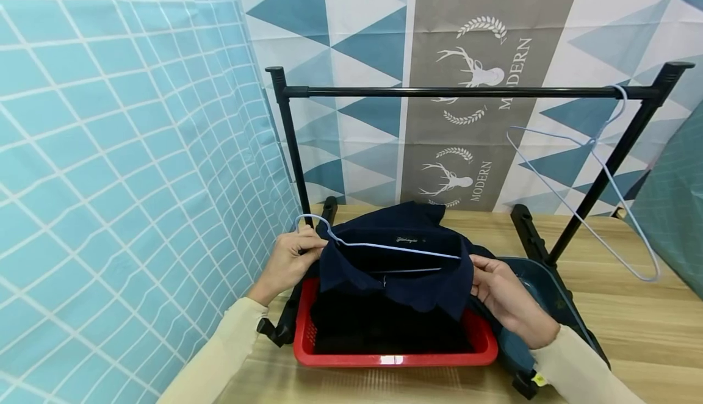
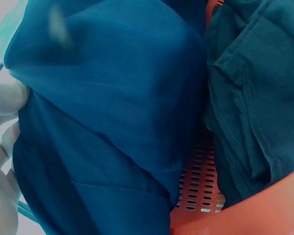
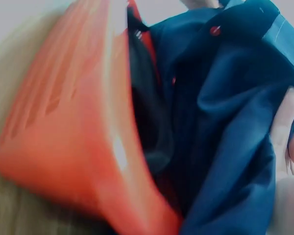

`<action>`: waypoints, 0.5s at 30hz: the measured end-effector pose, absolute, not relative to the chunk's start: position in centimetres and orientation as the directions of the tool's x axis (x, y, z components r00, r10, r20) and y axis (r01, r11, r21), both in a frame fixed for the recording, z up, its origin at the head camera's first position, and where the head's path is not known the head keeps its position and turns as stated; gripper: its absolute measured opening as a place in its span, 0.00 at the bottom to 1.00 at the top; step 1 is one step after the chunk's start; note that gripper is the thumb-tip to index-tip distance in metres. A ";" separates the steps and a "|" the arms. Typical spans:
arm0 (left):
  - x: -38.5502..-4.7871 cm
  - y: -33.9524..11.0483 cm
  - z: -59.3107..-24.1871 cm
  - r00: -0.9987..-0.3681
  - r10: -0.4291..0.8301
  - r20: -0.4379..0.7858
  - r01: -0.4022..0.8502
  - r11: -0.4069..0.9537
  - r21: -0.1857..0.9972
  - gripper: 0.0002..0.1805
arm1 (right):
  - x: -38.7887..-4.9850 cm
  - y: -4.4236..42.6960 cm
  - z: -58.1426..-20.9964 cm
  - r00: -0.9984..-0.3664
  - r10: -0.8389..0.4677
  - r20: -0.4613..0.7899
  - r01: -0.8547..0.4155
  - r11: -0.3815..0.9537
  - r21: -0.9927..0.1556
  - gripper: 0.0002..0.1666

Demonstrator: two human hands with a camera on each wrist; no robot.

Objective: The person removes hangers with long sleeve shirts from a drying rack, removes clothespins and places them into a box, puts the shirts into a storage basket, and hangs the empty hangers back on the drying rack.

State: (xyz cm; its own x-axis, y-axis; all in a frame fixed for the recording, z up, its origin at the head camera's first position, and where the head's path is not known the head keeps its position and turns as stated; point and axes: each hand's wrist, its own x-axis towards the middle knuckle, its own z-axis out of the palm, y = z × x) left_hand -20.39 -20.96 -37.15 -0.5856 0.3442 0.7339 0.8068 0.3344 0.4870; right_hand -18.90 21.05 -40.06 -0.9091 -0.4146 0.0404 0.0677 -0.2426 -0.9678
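A navy collared shirt [image 1: 351, 273] lies over a red basket [image 1: 395, 360], its neck opening facing up and a label inside the collar. A light-blue wire hanger [image 1: 395, 248] runs across the opening, with its hook at the left. My left hand [image 1: 288, 263] pinches the shirt's left edge beside the hook. On the opposite side, my right hand [image 1: 508, 297] holds the shirt near the collar, by the hanger's right end. In the left wrist view, the thumb and fingers [image 2: 10, 95] grip the navy cloth. Cloth partly hides the right fingers [image 3: 284, 117] in the right wrist view.
Dark folded clothing [image 1: 384, 331] fills the basket. Behind it stands a black garment rack [image 1: 467, 92]; another light-blue wire hanger [image 1: 598, 141] hangs at its right end. A dark blue tub [image 1: 549, 306] sits right of the basket on the wooden surface [image 1: 648, 331]. A tiled-pattern sheet [image 1: 137, 117] borders the left.
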 end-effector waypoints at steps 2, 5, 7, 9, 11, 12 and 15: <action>-20.5 -21.0 -37.2 -0.587 0.345 0.732 0.806 0.338 0.487 0.15 | -18.8 21.1 -40.0 -0.930 -0.365 0.027 0.026 -0.139 -0.990 0.11; -20.5 -21.0 -37.3 -0.588 0.343 0.733 0.804 0.351 0.480 0.15 | -18.6 21.3 -39.5 -0.963 -0.267 0.043 -0.064 0.072 -0.995 0.19; -20.6 -20.9 -37.3 -0.589 0.334 0.736 0.801 0.365 0.475 0.14 | -18.4 21.4 -39.1 -0.975 -0.207 0.082 -0.121 0.183 -0.976 0.23; -20.7 -20.8 -37.3 -0.591 0.325 0.738 0.796 0.383 0.468 0.14 | -18.1 21.5 -38.7 -0.977 -0.164 0.137 -0.177 0.255 -0.951 0.24; -20.7 -20.7 -37.3 -0.597 0.324 0.734 0.789 0.401 0.465 0.14 | -17.7 21.5 -38.4 -0.969 -0.143 0.199 -0.234 0.295 -0.926 0.25; -20.7 -20.6 -37.3 -0.597 0.326 0.733 0.789 0.407 0.461 0.14 | -17.5 21.4 -38.2 -0.963 -0.146 0.228 -0.264 0.319 -0.910 0.24; -20.5 -20.4 -37.4 -0.598 0.338 0.727 0.787 0.417 0.454 0.15 | -16.9 21.0 -37.9 -0.937 -0.171 0.303 -0.348 0.421 -0.838 0.21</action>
State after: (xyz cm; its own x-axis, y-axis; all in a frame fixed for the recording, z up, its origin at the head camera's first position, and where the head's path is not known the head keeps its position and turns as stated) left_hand -20.53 -20.38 -37.39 -0.5980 0.3379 0.7268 0.7874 0.4171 0.4539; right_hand -16.94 20.98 -37.88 -0.9375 -0.1707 0.3033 -0.3477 0.4206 -0.8380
